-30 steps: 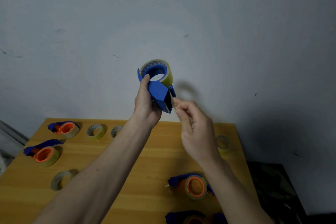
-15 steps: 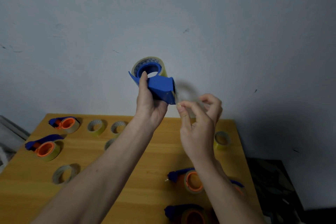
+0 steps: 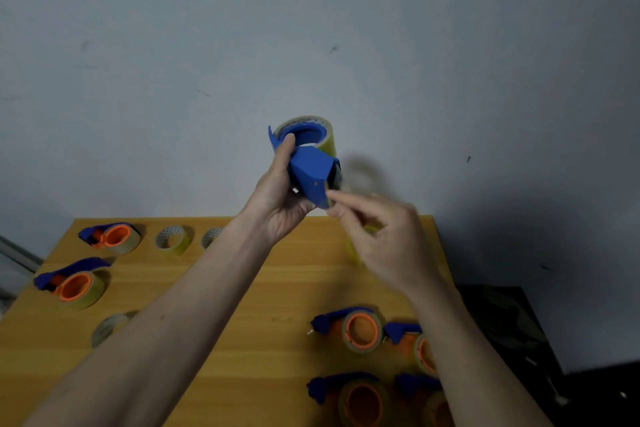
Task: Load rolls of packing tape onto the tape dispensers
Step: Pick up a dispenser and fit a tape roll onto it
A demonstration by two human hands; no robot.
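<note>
My left hand (image 3: 277, 198) grips a blue tape dispenser (image 3: 310, 170) held up in front of the wall, thumb resting near its hub. A yellowish roll of packing tape (image 3: 327, 137) sits on the dispenser's blue hub. My right hand (image 3: 384, 239) is just below and right of the dispenser's cutter end, blurred, with thumb and forefinger pinched together at the blade mouth; whether the tape end lies between them I cannot tell. Both hands are above the wooden table (image 3: 277, 305).
Loaded dispensers with orange hubs lie at the left (image 3: 110, 236) (image 3: 72, 286) and several more at the lower right (image 3: 360, 329). Loose tape rolls lie at the back left (image 3: 173, 239) (image 3: 211, 236), front left (image 3: 109, 328) and behind my right hand (image 3: 356, 250).
The dispenser has tilted so its cutter end points right and down. My right hand went from its fingers spread near the blade to a pinch at the blade mouth, moving slightly right.
</note>
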